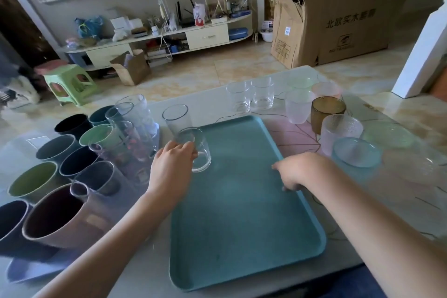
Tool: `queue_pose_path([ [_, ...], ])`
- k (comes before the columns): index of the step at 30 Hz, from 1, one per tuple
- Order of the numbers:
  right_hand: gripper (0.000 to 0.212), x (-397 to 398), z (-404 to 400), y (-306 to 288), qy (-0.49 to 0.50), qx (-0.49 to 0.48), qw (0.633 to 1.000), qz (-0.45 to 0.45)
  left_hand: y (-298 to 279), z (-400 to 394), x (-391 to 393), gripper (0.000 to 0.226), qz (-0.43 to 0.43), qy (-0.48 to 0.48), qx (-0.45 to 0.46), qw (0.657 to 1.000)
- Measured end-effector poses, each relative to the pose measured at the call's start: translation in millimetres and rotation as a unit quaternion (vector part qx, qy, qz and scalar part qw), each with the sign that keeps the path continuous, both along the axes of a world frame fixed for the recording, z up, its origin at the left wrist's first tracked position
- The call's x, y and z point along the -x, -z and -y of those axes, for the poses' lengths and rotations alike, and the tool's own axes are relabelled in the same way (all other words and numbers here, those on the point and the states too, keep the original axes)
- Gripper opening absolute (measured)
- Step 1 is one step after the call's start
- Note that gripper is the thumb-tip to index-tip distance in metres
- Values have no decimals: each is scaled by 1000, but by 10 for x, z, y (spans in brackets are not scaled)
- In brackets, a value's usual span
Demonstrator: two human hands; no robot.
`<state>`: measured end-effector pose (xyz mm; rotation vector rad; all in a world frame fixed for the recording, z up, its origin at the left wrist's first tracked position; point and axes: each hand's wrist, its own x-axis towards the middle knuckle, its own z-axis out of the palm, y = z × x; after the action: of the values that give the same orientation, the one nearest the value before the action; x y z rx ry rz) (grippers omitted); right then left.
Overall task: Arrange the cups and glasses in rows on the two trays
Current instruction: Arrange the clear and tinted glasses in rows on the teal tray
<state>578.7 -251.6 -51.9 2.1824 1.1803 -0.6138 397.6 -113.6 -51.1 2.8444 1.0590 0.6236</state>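
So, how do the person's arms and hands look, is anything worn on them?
Both forearms are bare, with no sleeves in view. The left hand and the right hand wear no gloves, and I see no rings, watch or bracelet.

The left hand (pixel 173 164) covers the near side of the clear glass (pixel 197 150) it grips, so its fingertips cannot be seen. Left of that grip, packed cups (pixel 70 167) hide most of the lilac tray (pixel 29 271), whose corner the picture's edge cuts off. The right hand (pixel 298 172) hides part of the teal tray's (pixel 242 225) rim beneath it.
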Motion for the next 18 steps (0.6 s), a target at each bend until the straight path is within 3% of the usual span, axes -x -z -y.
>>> queue_pose_path([
  [18, 53, -25, -40, 68, 19, -15, 1000, 4, 104, -255, 128, 15, -59, -15, 5, 998],
])
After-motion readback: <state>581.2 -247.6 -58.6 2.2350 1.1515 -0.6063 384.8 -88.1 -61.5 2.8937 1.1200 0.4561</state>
